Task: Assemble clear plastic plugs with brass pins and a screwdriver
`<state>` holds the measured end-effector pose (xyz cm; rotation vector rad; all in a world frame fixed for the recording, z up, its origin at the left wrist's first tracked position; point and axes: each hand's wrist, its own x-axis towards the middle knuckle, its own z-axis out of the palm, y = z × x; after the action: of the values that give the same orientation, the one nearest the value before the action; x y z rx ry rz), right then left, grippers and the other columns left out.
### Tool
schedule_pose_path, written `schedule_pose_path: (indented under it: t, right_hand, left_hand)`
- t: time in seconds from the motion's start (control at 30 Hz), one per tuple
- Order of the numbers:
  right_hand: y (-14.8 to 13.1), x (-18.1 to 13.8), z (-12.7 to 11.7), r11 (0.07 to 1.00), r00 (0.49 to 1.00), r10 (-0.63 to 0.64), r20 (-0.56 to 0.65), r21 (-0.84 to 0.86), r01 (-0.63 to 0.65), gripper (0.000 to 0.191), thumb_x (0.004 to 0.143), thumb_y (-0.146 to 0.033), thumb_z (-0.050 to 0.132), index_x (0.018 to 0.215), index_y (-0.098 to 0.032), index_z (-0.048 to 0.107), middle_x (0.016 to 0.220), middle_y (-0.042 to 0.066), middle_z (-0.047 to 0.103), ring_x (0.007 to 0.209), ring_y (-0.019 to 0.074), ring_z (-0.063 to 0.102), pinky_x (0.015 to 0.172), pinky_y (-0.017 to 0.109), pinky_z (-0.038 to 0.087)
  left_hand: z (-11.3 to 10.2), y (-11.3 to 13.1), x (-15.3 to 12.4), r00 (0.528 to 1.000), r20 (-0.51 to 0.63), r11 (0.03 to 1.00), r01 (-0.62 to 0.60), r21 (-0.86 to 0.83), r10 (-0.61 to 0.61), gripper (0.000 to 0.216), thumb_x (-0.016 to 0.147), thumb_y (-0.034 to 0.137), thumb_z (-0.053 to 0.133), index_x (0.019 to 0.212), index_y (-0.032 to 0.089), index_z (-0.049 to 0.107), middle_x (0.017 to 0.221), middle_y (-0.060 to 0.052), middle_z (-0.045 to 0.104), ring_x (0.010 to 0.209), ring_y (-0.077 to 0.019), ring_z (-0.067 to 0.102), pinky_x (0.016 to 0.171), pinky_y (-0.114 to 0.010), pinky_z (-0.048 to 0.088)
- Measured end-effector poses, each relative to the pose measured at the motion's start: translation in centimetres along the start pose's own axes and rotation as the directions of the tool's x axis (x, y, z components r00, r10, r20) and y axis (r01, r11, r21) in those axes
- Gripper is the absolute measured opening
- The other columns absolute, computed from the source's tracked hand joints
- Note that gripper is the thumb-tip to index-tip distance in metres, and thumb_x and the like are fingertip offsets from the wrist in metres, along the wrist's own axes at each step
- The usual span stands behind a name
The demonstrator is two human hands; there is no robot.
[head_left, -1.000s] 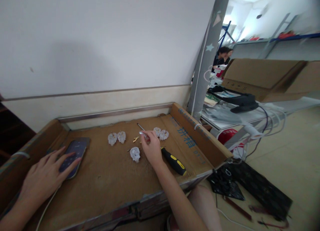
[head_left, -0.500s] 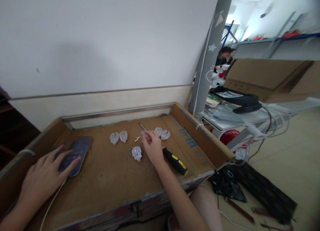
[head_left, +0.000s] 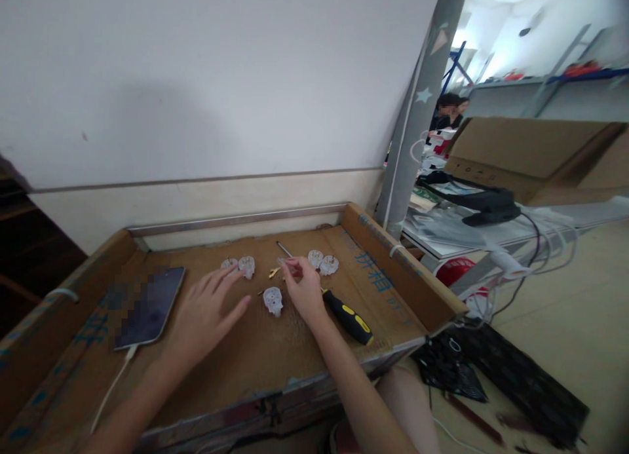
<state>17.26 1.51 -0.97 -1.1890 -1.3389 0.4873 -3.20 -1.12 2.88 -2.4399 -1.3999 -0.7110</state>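
Note:
My left hand [head_left: 209, 313] is open over the cardboard, fingers spread, its fingertips by two clear plastic plug pieces [head_left: 246, 266] with metal pins. They partly hide the left one. My right hand [head_left: 303, 287] pinches a small clear plastic piece [head_left: 285, 264]; its exact shape is mostly covered by the fingers. Just left of that hand lie another clear plug piece [head_left: 272, 301], hollow side up, and small brass parts [head_left: 274, 272]. Beyond the right hand sit two more clear plug pieces [head_left: 329, 264]. A screwdriver [head_left: 348, 318] with a black and yellow handle lies beneath the right hand, its shaft partly hidden.
A phone [head_left: 150, 310] with a white cable rests at the left of the cardboard-lined tray [head_left: 407, 270], which has raised sides. Behind it is a wall [head_left: 221, 100]. To the right stand a grey post [head_left: 417, 107] and a cluttered table [head_left: 432, 241]; people sit farther back.
My left hand has left the phone and moved right, toward the plug pieces. My right hand stays near the same spot, still pinching the small clear piece. The view has shifted slightly.

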Motion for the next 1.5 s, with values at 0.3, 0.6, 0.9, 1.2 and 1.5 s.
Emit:
schedule_pose_path:
  t: [0.3,0.6,0.9,1.2,1.5]
  right_hand:
    - [0.4,0.3,-0.1,0.982,0.986,0.154,-0.061,0.123,-0.146,0.023,0.081,-0.044,0.053,0.077,-0.021,0.052,0.068,0.001,0.058,0.061,0.0152,0.054,0.059,0.029,0.044]
    - [1.2,0.9,0.2,0.874,0.947,0.321,-0.034,0.395,-0.282,0.041,0.068,-0.061,0.06,0.073,-0.022,0.049,0.072,0.001,0.06,0.062,0.0166,0.06,0.06,0.032,0.052]
    - [0.6,1.2,-0.2,0.673,0.885,0.451,0.112,0.609,-0.42,0.047,0.052,-0.056,0.075,0.07,-0.019,0.054,0.074,0.001,0.065,0.069,0.0166,0.066,0.073,0.035,0.055]
    - [0.1,1.0,-0.4,0.559,0.84,0.491,0.232,0.655,-0.508,0.045,0.053,-0.047,0.077,0.086,-0.018,0.066,0.082,0.002,0.069,0.068,0.0141,0.066,0.067,0.029,0.055]
    - [-1.2,0.7,-0.6,0.533,0.797,0.476,0.373,0.598,-0.598,0.037,0.056,-0.042,0.076,0.084,-0.018,0.071,0.086,0.005,0.071,0.069,0.0156,0.066,0.064,0.029,0.055]
  left_hand:
    - [4.9,2.5,5.6,0.999,-0.02,0.995,-0.03,-0.097,0.028,0.022,0.085,0.028,0.053,0.103,0.023,0.064,0.117,-0.006,0.062,0.108,-0.0248,0.052,0.09,-0.041,0.042]
    - [5.1,1.1,5.0,1.0,0.018,0.995,-0.023,-0.094,0.025,0.01,0.078,0.032,0.062,0.084,0.027,0.068,0.114,-0.002,0.064,0.104,-0.025,0.051,0.087,-0.043,0.04]
    - [5.8,1.2,4.9,1.0,0.021,0.997,-0.002,-0.082,0.004,0.008,0.08,0.03,0.062,0.081,0.027,0.07,0.113,-0.003,0.064,0.104,-0.0257,0.052,0.086,-0.043,0.038]
    - [4.6,2.2,4.1,0.982,-0.14,0.958,0.086,-0.272,-0.128,0.014,0.085,0.028,0.056,0.092,0.022,0.066,0.087,-0.002,0.071,0.084,-0.0188,0.06,0.08,-0.034,0.042]
    - [4.5,2.8,4.1,0.971,-0.224,0.972,0.035,-0.233,-0.088,0.013,0.085,0.028,0.057,0.092,0.022,0.066,0.088,-0.001,0.071,0.084,-0.0189,0.06,0.079,-0.034,0.039]
